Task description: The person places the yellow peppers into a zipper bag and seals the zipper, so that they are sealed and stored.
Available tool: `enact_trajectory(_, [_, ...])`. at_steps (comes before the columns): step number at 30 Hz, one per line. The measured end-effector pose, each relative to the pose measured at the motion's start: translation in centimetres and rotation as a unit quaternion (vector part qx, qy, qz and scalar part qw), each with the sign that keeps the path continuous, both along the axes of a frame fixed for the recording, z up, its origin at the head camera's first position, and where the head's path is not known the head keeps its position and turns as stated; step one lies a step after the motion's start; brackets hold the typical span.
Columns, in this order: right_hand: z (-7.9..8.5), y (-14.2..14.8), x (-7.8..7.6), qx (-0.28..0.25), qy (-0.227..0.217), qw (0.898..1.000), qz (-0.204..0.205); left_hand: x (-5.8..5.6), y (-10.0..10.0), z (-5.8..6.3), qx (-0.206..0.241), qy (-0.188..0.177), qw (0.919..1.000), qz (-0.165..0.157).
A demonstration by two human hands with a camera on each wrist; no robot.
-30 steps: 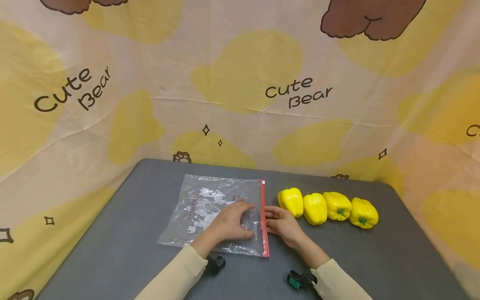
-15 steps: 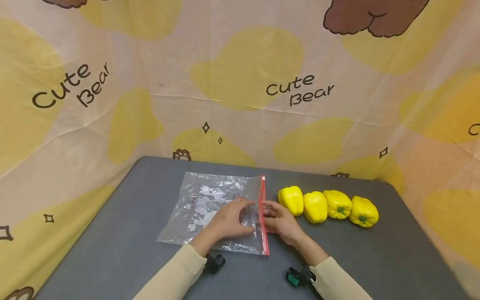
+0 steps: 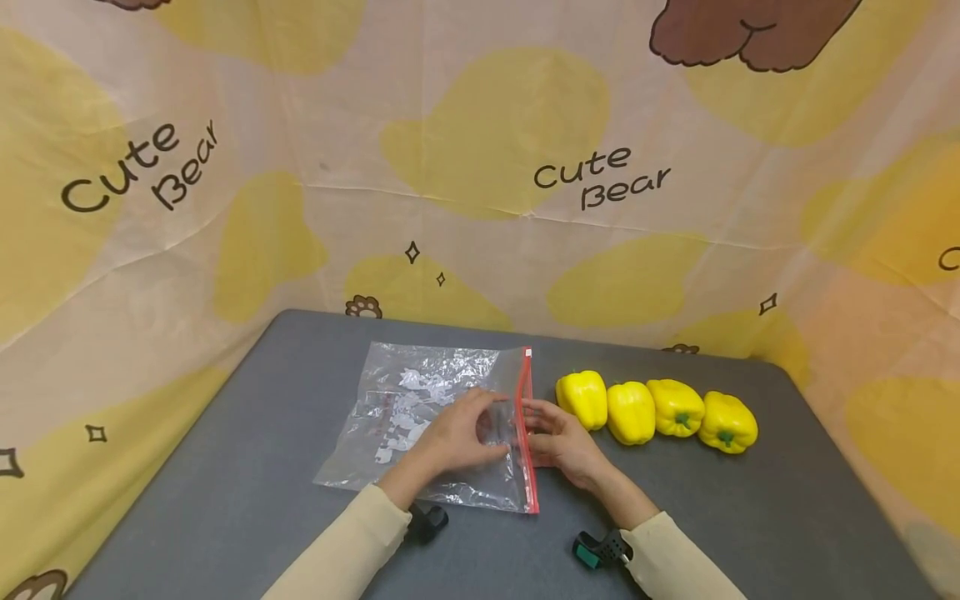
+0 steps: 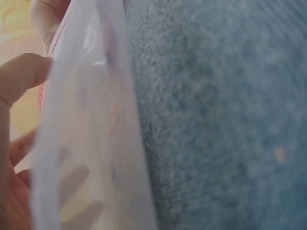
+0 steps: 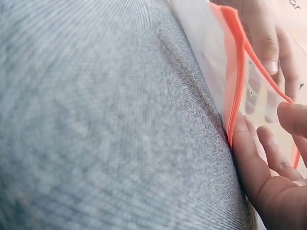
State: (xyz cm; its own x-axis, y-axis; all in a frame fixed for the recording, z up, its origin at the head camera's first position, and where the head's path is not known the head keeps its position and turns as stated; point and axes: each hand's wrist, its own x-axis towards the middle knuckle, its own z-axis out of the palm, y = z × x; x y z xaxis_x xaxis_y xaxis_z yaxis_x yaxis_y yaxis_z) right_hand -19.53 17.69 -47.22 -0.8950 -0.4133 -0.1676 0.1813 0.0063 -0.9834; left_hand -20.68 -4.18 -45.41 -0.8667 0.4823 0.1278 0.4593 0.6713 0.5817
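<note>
A clear plastic zip bag (image 3: 352, 462) with white printing lies flat on the table, its red-edged mouth (image 3: 532, 487) facing right. My left hand (image 3: 450, 433) is over the bag near that edge, thumb and fingers spread apart and touching the plastic. At the mouth, my right hand (image 3: 566, 446) has its fingers against the red edge. In the right wrist view the red strip (image 5: 235, 72) divides in two, so the mouth is parted there; the right fingertips (image 5: 247, 148) lie at the gap. Several yellow bell peppers (image 3: 630, 414) stand in a row right of the right hand.
A grey table (image 3: 247, 467) carries everything. Behind and beside it hangs a patterned cloth (image 3: 480, 150) with bear prints. A black strap device (image 3: 600, 550) sits at the right wrist, another (image 3: 429, 523) at the left.
The red edge has bowed leftward at its middle and the mouth has parted. The right fingers have moved slightly left into the edge. The peppers have stayed in place.
</note>
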Motion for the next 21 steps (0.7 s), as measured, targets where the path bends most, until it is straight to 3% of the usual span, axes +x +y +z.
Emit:
enact_trajectory(7, [0.02, 0.19, -0.07, -0.002, -0.009, 1.0, 0.008, -0.41, 0.09, 0.0, 0.04, -0.01, 0.9991, -0.005])
enact_trajectory(21, [0.8, 0.09, 0.05, -0.051, -0.022, 0.997, 0.045, -0.73, 0.33, -0.16, 0.037, -0.019, 0.9991, -0.011])
